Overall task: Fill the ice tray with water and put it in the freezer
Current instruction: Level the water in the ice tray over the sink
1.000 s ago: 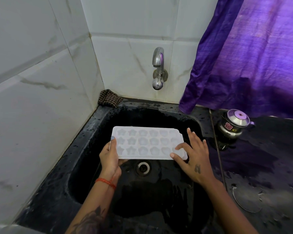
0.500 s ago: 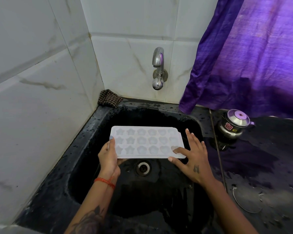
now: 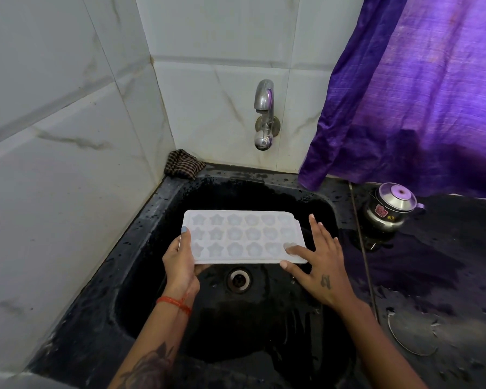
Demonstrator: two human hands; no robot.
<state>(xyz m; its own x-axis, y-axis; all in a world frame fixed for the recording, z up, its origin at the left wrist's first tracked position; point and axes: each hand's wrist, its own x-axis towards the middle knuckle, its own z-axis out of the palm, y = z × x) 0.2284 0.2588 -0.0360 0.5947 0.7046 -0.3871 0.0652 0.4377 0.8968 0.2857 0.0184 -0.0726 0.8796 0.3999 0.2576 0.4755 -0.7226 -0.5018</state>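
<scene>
A white ice tray [image 3: 242,235] with star and flower shaped cells is held level over the black sink [image 3: 163,209], above the drain [image 3: 238,279]. My left hand [image 3: 180,262] grips the tray's near left corner, thumb on top. My right hand [image 3: 317,265] rests at the near right corner, fingers spread, one fingertip on the tray's top and the thumb by its edge. The metal tap [image 3: 264,113] sticks out of the tiled wall behind the sink, and no water runs from it.
A folded checked cloth [image 3: 183,163] lies in the sink's back left corner. A purple curtain [image 3: 410,91] hangs at the right over the wet black counter [image 3: 432,276]. A small steel lidded pot [image 3: 390,206] stands on that counter.
The tray and both hands have shifted a little to the left and away from me, toward the tap.
</scene>
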